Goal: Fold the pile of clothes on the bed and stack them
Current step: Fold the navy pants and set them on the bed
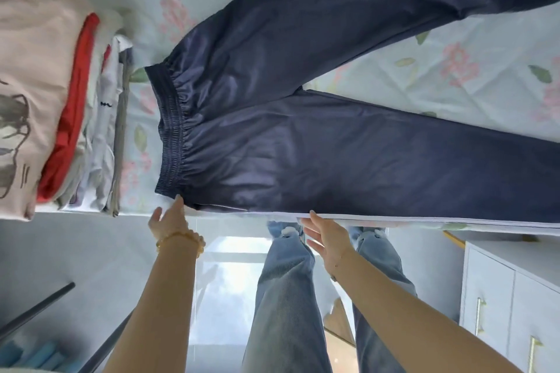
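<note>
My jeans (285,297) fill the nearest part of the view, with a white cabinet (512,297) to my right, cut off by the frame. Dark bars at my lower left are too blurred to name.

My left hand (169,221) reaches to the near edge of the bed (424,76), fingers straight, gripping nothing; its fingertips (178,198) touch the near end of the waistband of the trousers (333,118). A bead bracelet (181,241) circles that wrist. My right hand (328,239) is also released, fingers straight and spread, with its fingertips at the trousers' near side seam, right on the bed's near edge. Whether they press the cloth or just meet it, I cannot tell.

The trousers are dark navy, slightly shiny, with a gathered elastic waistband. They lie flat along the near edge, waistband to the left, both legs spread apart and running off the frame to the right, so the cuffs are hidden.

At the bed's left near corner stands a stack of folded clothes (54,100), just beside the waistband but apart from it: a pale pink piece on top, a red one under it, then white and grey layers. Its left side is cut off.

The bedsheet is pale with pink flowers and green leaves.
</note>
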`<state>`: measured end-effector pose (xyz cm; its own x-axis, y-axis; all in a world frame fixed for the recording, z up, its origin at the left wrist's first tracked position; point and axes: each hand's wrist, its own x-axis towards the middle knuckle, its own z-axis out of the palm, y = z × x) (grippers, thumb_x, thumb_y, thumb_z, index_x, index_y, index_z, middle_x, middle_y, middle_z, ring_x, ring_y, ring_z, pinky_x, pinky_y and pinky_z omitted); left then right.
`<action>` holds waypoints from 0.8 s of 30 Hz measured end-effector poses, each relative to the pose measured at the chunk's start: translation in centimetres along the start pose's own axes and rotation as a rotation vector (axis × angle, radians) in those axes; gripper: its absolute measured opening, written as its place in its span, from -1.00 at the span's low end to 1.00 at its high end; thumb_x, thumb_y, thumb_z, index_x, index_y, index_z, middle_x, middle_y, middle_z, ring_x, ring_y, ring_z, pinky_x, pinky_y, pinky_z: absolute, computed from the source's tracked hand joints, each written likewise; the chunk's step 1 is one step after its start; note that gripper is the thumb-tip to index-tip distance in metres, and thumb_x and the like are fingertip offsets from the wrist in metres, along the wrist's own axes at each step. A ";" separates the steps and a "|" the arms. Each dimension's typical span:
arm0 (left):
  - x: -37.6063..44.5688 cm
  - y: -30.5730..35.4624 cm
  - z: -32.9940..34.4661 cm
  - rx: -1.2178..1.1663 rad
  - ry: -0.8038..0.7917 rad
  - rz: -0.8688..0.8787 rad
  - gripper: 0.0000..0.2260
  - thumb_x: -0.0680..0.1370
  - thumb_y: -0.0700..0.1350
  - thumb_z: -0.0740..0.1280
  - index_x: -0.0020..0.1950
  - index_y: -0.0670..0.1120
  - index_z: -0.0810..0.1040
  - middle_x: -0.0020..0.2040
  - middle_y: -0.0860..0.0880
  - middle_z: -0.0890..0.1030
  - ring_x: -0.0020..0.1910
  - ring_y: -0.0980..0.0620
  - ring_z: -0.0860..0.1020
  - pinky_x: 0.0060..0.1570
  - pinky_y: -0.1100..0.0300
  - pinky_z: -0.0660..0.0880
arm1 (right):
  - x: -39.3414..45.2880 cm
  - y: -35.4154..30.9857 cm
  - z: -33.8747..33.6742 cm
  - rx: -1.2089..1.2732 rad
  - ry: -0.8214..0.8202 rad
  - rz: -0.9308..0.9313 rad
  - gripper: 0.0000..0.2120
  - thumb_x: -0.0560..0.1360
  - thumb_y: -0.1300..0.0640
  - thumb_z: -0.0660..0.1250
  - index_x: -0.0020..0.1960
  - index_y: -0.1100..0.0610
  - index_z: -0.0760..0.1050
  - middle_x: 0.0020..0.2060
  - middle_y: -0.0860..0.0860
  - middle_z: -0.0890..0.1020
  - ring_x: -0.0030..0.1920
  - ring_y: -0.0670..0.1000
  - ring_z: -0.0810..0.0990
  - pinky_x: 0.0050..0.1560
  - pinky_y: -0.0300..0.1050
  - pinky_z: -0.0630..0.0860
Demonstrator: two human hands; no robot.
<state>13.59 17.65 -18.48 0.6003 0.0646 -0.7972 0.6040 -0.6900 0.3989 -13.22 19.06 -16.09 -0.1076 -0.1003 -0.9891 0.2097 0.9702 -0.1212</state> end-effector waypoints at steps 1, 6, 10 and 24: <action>-0.4 0.2 -0.2 0.104 0.096 0.100 -0.45 0.50 0.00 0.43 0.44 0.07 0.31 0.43 -0.01 0.38 0.37 -0.12 0.42 0.19 -0.01 0.45 | -0.7 -0.3 -0.3 -0.080 0.000 -0.005 -0.76 0.59 0.02 0.31 0.07 0.20 0.56 0.11 0.16 0.65 0.18 0.13 0.59 0.25 -0.03 0.50; -5.8 2.4 3.1 0.600 -0.040 0.724 -0.37 0.46 -0.11 0.48 0.47 -0.09 0.31 0.47 -0.16 0.22 0.41 -0.21 0.22 0.41 -0.11 0.21 | -4.3 -4.7 -1.5 -0.312 -0.029 -0.126 -0.80 0.56 0.14 0.32 0.16 0.14 0.57 0.19 0.18 0.61 0.23 0.12 0.55 0.24 -0.01 0.45; -7.8 7.1 8.9 0.909 -0.284 0.964 -0.41 0.51 -0.03 0.43 0.49 -0.08 0.30 0.52 -0.14 0.19 0.47 -0.19 0.14 0.40 -0.10 0.15 | -3.7 -12.1 -1.4 -0.805 -0.005 -0.587 -0.54 0.59 0.03 0.29 0.47 0.01 0.34 0.45 -0.07 0.38 0.43 -0.05 0.33 0.31 -0.20 0.29; -1.0 21.6 24.4 1.429 -0.185 1.207 -0.48 0.61 0.08 0.22 0.51 -0.08 0.21 0.41 -0.23 0.30 0.34 -0.26 0.32 0.33 -0.17 0.29 | 5.0 -29.0 3.5 -1.077 0.356 -1.228 -0.81 0.52 0.21 0.26 0.10 0.14 0.57 0.03 0.07 0.52 0.05 0.06 0.50 -0.01 0.00 0.51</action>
<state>13.21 -14.95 -20.11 0.1977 -0.8521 -0.4847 -0.9381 -0.3079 0.1586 -16.40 -10.39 -17.81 0.0773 -0.9594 -0.2713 -0.8634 0.0717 -0.4993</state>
